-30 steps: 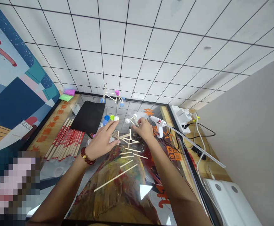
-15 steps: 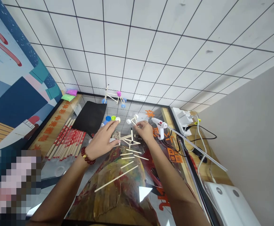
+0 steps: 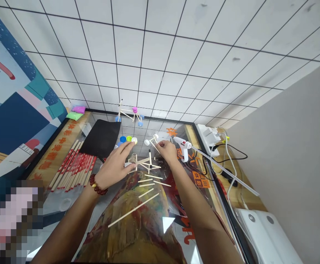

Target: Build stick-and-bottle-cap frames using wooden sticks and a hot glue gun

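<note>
My right hand pinches a thin wooden stick piece with two white caps fitted on it like wheels. Stretched out with its fingers apart, my left hand reaches to a loose white cap; whether a fingertip touches it I cannot tell. Beside that cap are a yellow-green cap and blue caps. Between my hands a small stick frame with a black-tipped upright stands on the glass top. Several cut sticks lie in front of it.
To the right lies a white glue gun with a long glue stick, near a power strip and cables. A black sheet and red-wrapped chopsticks are at left. A stick model with blue wheels stands by the tiled wall.
The view has shifted slightly, so everything sits a little further left. Both hands keep nearly the same pose, the right still pinching the wheeled stick piece.
</note>
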Available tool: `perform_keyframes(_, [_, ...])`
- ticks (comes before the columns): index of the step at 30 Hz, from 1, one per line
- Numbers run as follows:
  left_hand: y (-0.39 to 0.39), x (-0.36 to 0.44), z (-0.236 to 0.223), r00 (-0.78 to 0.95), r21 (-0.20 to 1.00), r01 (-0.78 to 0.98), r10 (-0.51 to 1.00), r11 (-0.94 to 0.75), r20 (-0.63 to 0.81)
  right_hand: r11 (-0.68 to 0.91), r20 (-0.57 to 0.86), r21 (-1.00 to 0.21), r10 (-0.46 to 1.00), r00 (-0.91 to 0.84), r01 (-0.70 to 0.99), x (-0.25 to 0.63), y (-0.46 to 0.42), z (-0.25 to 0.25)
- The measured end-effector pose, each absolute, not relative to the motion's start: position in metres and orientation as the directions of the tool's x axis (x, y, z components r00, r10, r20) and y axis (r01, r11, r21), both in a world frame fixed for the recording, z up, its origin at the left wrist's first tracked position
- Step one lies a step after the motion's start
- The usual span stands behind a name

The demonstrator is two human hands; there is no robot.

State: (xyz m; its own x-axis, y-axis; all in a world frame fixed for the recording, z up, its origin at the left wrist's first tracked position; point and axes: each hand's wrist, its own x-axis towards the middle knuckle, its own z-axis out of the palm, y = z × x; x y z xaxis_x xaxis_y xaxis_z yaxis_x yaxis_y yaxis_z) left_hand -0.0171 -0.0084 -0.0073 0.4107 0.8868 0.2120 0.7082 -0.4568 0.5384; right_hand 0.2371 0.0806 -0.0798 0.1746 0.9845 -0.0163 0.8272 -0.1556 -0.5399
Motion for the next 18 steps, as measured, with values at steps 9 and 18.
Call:
perform_keyframes(9, [-0.009, -0.018, -0.008, 0.420, 0.523, 0.718, 0.885, -0.460, 0.201, -0.133, 0.023, -0.584, 0.984, 0.179, 0.801, 0.241, 0.082, -0.087])
perform_keyframes(18, [-0.008, -0.017, -0.010, 0.417, 0.515, 0.729, 0.889, -0.452, 0.189, 0.013, 0.200, -0.487, 0.975, 0.097, 0.873, 0.240, 0.071, -0.086])
